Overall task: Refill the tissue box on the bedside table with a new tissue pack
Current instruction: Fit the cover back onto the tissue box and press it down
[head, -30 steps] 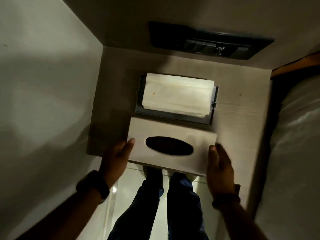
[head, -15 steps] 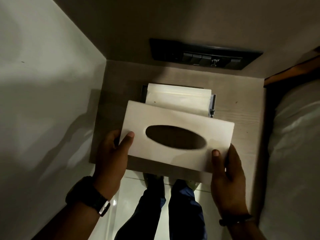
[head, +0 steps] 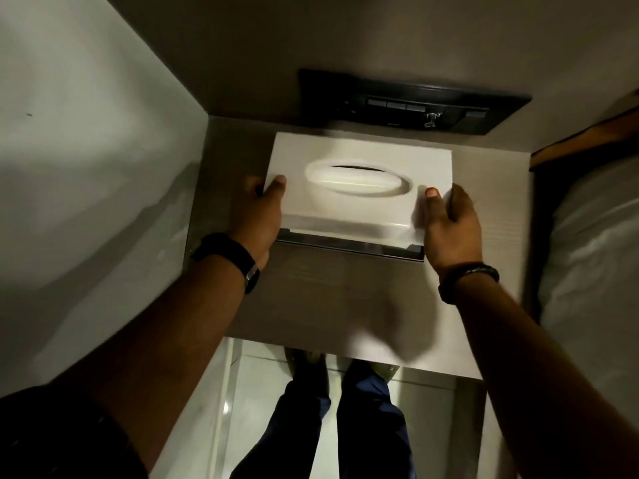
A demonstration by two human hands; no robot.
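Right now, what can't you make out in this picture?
- Tissue pack: head view, covered by the tissue box cover; only a sliver shows through the slot.
- Left hand and right hand fingers: behind the cover's ends.
- Wall switch panel markings: too dark and small.
- Base tray: only the front edge shows.

surface: bedside table [head: 311, 299], pale wood | on it: tissue box [head: 352, 209], near back wall

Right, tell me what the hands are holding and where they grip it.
Both hold the tissue box cover by its short ends: left hand on the left end, right hand on the right, thumbs on top.
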